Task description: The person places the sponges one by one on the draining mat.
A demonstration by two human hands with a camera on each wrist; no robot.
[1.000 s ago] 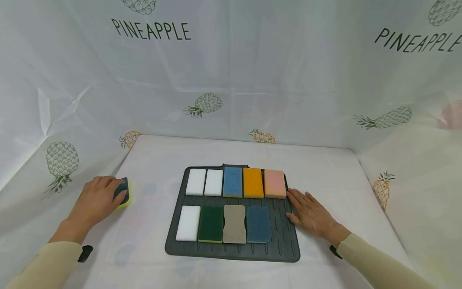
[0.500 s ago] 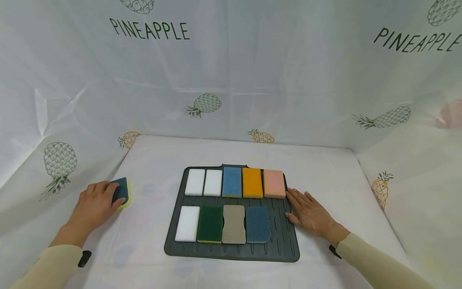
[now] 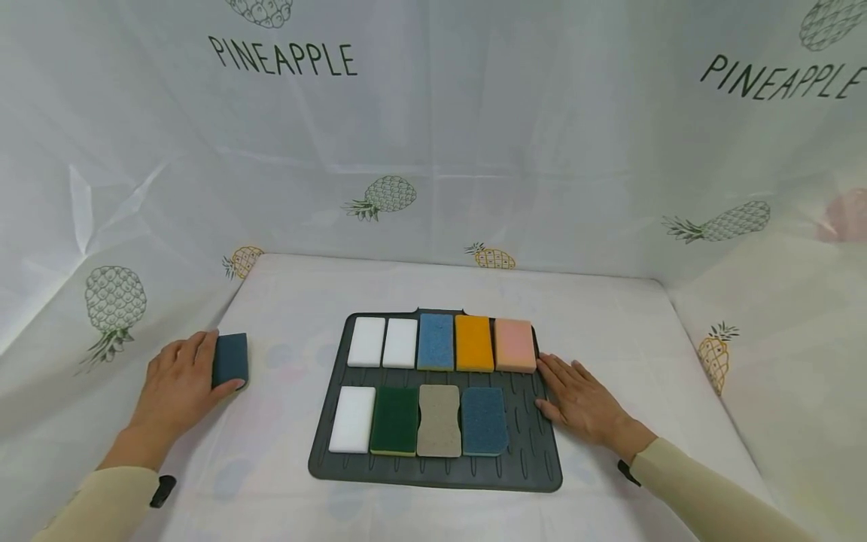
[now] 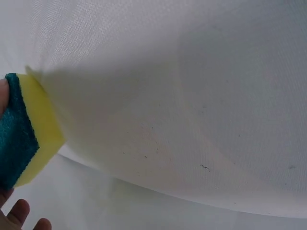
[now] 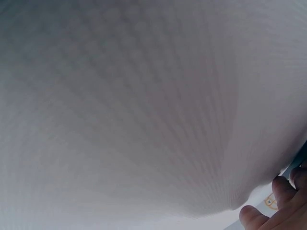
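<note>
At the left of the head view my left hand [image 3: 176, 384] pinches a blue-green and yellow scouring sponge [image 3: 233, 360] between thumb and fingers, low at the table's left side. The left wrist view shows the sponge's yellow foam [image 4: 44, 127] and its dark scouring layer beside a thumb and fingertips. My right hand [image 3: 585, 403] rests flat, its fingertips touching the right edge of a dark grey ridged mat [image 3: 531, 425]. Only several fingers [image 5: 283, 196] of it appear in the right wrist view.
Sponges lie on the mat in two rows: white blocks [image 3: 366, 342], a blue sponge [image 3: 436, 342], an orange one [image 3: 475, 343] and a pink one [image 3: 515, 345] behind; a green sponge [image 3: 395, 421], a beige one [image 3: 439, 421] and another blue one [image 3: 485, 421] are nearer. Pineapple-print sheeting [image 3: 555, 135] surrounds the table.
In my left hand the sponge has turned, so its blue-green face shows more and its yellow edge is out of sight from the head view. My right hand and the mat stay put.
</note>
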